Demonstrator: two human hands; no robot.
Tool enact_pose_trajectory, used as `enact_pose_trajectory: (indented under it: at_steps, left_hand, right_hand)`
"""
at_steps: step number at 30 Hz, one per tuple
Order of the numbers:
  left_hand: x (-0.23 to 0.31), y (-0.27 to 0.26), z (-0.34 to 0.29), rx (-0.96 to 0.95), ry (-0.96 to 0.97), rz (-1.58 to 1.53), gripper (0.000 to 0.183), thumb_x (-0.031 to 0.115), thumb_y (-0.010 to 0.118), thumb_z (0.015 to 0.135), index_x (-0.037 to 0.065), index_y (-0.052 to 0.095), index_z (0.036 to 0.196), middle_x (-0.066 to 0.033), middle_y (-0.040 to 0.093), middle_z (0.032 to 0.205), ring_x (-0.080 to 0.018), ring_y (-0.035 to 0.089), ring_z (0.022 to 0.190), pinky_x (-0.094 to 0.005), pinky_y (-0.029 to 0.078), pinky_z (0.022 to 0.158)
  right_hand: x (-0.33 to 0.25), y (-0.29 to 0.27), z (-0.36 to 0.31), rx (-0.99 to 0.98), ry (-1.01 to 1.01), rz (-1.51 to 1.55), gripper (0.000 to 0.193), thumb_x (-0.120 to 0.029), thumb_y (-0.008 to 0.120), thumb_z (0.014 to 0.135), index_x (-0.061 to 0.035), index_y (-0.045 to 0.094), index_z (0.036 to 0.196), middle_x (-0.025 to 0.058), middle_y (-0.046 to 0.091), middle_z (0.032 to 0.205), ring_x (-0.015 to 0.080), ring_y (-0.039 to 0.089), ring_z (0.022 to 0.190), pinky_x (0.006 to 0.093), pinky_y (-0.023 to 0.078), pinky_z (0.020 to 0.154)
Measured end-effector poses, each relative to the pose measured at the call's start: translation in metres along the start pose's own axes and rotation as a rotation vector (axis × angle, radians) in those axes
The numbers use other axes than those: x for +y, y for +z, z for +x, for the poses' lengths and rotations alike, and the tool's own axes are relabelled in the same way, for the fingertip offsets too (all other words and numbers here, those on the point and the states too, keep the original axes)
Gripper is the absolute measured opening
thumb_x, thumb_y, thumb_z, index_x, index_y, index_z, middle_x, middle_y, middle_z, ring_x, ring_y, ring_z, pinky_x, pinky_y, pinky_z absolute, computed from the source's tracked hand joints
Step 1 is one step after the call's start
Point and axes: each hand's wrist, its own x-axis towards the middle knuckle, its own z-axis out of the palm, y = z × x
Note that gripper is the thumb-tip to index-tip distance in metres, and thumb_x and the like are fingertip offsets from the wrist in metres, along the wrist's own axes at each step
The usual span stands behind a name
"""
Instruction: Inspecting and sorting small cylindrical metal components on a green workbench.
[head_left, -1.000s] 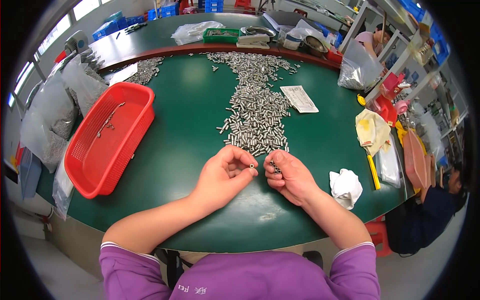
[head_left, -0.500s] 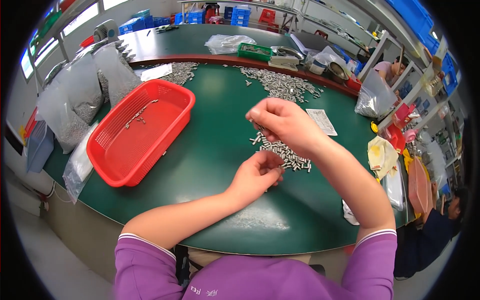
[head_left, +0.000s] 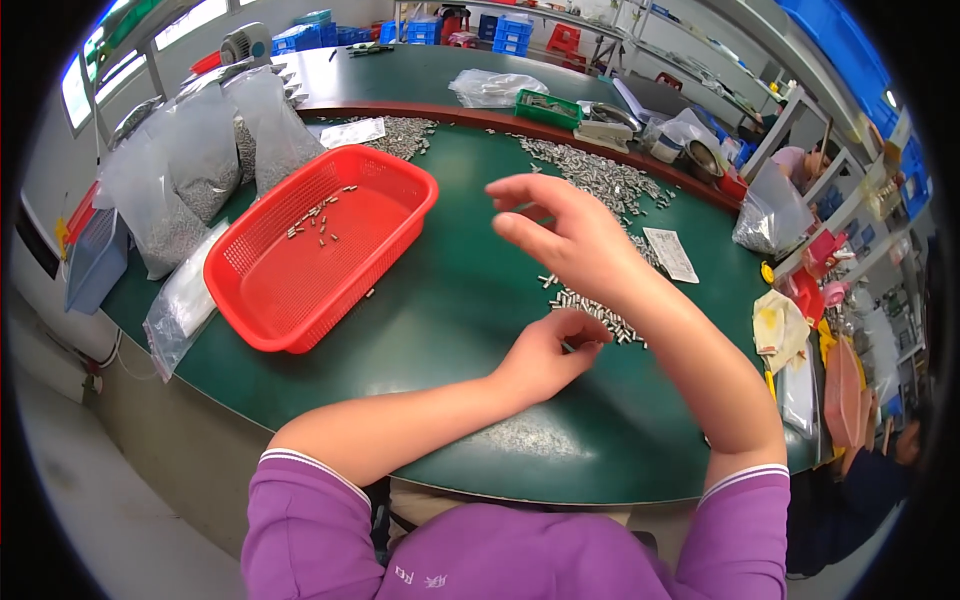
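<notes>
My right hand [head_left: 560, 232] is raised over the green table, thumb and fingers apart, with nothing visible in it. Below it, a heap of small silvery metal pins [head_left: 597, 308] lies on the tabletop. Beside this heap my left hand [head_left: 548, 352] rests low, its fingers curled and the thumb near the index fingertip; whatever they pinch is too small or hidden to make out. To the left stands a red perforated plastic basket [head_left: 300, 320] with several pins [head_left: 318, 215] scattered on its floor. One loose pin [head_left: 370, 293] lies against its outer right side.
A larger spread of pins [head_left: 600, 178] covers the far table, next to a printed paper slip [head_left: 671, 255]. Clear bags filled with pins [head_left: 200, 150] stand at the far left. A green tray [head_left: 548, 108] sits on the raised ledge. Yellow cloth [head_left: 780, 330] lies at the right edge.
My right hand has gone from pinched to spread fingers. More pins now lie in the red basket. The whole view has shifted slightly; my left hand stays by the heap.
</notes>
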Motion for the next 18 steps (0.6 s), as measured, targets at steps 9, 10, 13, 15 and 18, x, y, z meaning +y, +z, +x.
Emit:
enact_pose_trajectory:
  at_steps: [9,10,13,15,18]
  left_hand:
    - [-0.014,-0.014,0.018,-0.020,-0.001,0.091,0.036,-0.002,0.057,0.090,0.001,0.048,0.124,-0.0018,0.056,0.089,-0.0079,0.058,0.079,-0.0215,0.049,0.074]
    - [-0.013,-0.016,0.025,0.001,-0.011,0.151,0.036,-0.002,0.057,0.090,0.001,0.048,0.124,-0.0021,0.056,0.089,-0.0082,0.058,0.078,-0.0216,0.049,0.074]
    - [-0.008,-0.019,0.062,0.066,0.064,0.392,0.034,0.003,0.061,0.089,-0.001,0.051,0.121,0.0004,0.059,0.084,-0.0053,0.055,0.072,-0.0205,0.047,0.067]
    - [0.008,-0.013,0.096,0.110,0.142,0.530,0.033,0.008,0.064,0.088,-0.002,0.053,0.118,-0.0005,0.061,0.084,-0.0066,0.056,0.073,-0.0225,0.048,0.069]
    - [0.014,-0.017,0.137,0.242,0.244,0.537,0.052,0.016,0.066,0.086,-0.001,0.046,0.130,-0.0128,0.067,0.107,-0.0195,0.067,0.085,-0.0322,0.053,0.077]
  right_hand:
    - [0.094,-0.074,-0.155,0.329,0.298,-0.130,0.020,-0.011,0.064,0.087,-0.0059,0.067,0.107,0.0074,0.066,0.094,0.0157,0.064,0.083,0.0292,0.052,0.076]
    - [0.095,-0.075,-0.164,0.286,0.297,-0.179,0.019,-0.010,0.064,0.086,-0.0065,0.067,0.105,0.0075,0.065,0.093,0.0172,0.064,0.081,0.0297,0.052,0.074]
    - [0.095,-0.069,-0.175,0.221,0.244,-0.246,0.015,-0.011,0.063,0.085,-0.0072,0.067,0.099,0.0092,0.064,0.090,0.0247,0.064,0.081,0.0338,0.052,0.073]
    - [0.096,-0.066,-0.174,0.201,0.218,-0.257,0.014,-0.013,0.062,0.085,-0.0069,0.067,0.097,0.0099,0.064,0.092,0.0278,0.064,0.086,0.0361,0.052,0.076]
    - [0.107,-0.051,-0.163,0.220,0.133,-0.297,0.015,-0.013,0.062,0.084,-0.0076,0.068,0.096,0.0104,0.065,0.094,0.0296,0.063,0.090,0.0388,0.051,0.080]
